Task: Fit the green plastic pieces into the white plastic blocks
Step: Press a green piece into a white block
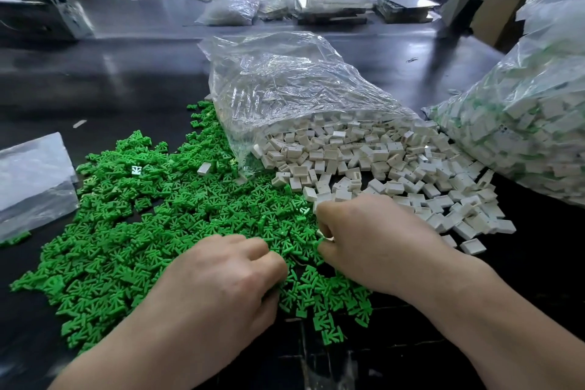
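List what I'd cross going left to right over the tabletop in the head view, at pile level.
From the left: flat clear plastic bag → pile of green pieces → spilled white blocks → large full bag of white-and-green parts at the right edge.

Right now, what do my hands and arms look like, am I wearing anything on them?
Nothing worn that shows: your left hand and right hand are bare, no gloves, no watch or bracelet. The left forearm and right forearm are bare too, with no sleeve in view.
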A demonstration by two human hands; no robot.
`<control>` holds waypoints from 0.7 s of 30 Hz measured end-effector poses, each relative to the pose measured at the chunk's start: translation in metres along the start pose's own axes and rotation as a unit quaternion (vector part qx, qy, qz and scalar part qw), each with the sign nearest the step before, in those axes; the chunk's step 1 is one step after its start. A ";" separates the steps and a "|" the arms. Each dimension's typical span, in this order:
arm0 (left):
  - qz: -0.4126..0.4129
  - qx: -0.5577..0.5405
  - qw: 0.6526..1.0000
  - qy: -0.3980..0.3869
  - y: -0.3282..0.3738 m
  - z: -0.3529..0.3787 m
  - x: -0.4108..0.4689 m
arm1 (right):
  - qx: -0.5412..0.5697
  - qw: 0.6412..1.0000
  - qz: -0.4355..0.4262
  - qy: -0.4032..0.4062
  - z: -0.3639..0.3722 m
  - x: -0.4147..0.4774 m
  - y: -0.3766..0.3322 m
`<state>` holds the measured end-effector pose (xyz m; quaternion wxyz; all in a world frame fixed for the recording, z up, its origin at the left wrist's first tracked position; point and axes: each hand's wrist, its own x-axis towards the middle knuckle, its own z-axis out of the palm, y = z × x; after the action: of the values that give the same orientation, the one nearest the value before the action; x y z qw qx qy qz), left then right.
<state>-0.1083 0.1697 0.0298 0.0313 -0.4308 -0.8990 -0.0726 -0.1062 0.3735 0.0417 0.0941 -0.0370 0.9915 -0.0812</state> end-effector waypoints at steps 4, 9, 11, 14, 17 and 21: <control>-0.042 -0.008 0.997 0.058 -0.007 0.004 0.000 | 0.074 0.995 -0.024 0.063 0.005 -0.002 0.008; -0.123 -0.107 0.978 0.130 -0.008 0.009 0.002 | 0.418 0.905 -0.019 0.076 0.010 0.002 0.015; -0.151 -0.129 0.967 0.161 -0.007 0.008 0.005 | 0.577 0.816 -0.013 0.009 0.007 0.003 0.015; -0.183 -0.212 0.936 0.211 -0.006 0.007 0.006 | 0.676 0.733 -0.027 -0.068 0.004 0.004 0.012; -0.235 -0.424 0.843 0.235 -0.006 0.007 0.007 | 0.692 0.716 -0.040 -0.084 0.002 0.003 0.005; -0.254 -0.626 0.704 0.220 -0.009 0.008 0.011 | 0.687 0.721 -0.023 -0.090 0.004 -0.001 -0.002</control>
<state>-0.1222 0.1744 0.0225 -0.0687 -0.0790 -0.6897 -0.7165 -0.1047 0.3709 0.0387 0.1805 0.0076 0.6493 -0.7388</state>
